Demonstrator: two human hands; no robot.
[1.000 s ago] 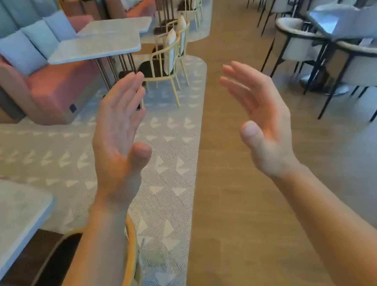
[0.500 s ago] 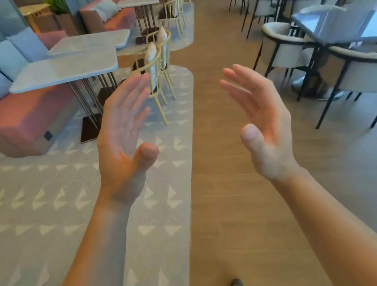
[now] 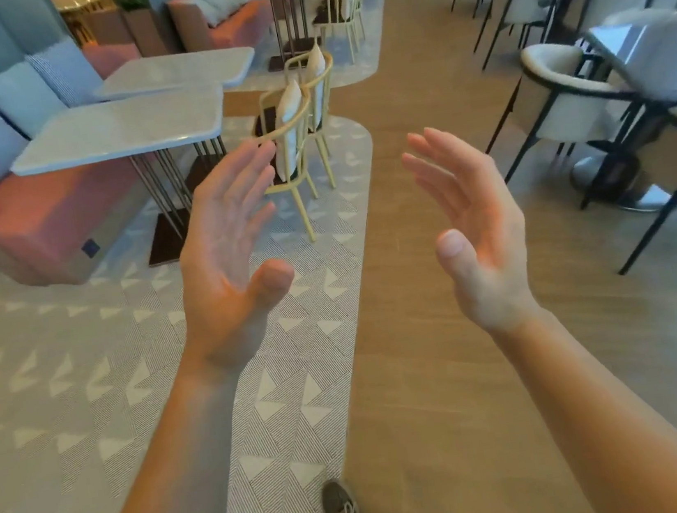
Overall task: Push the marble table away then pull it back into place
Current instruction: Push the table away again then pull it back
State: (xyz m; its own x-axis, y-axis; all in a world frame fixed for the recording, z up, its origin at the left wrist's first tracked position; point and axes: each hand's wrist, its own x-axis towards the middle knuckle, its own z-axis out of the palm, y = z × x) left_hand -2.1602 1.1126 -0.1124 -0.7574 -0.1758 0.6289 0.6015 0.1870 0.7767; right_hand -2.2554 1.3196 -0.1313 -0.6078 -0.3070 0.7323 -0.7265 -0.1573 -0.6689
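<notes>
Our fingers (image 3: 240, 173) straight and slightly fanned, holding nothing, we raise left hand (image 3: 226, 253) and right hand (image 3: 476, 234) palm to palm above the patterned rug (image 3: 64, 378) and plank floor (image 3: 456, 413), the marble table (image 3: 118, 130) standing well ahead-left beside a pink banquette (image 3: 35, 218).

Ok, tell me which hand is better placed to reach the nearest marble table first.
Left, probably. The left hand is raised open on the side where the nearest marble table stands, ahead to the left. The right hand, also open and empty, hangs over the wooden floor, farther from it.
</notes>
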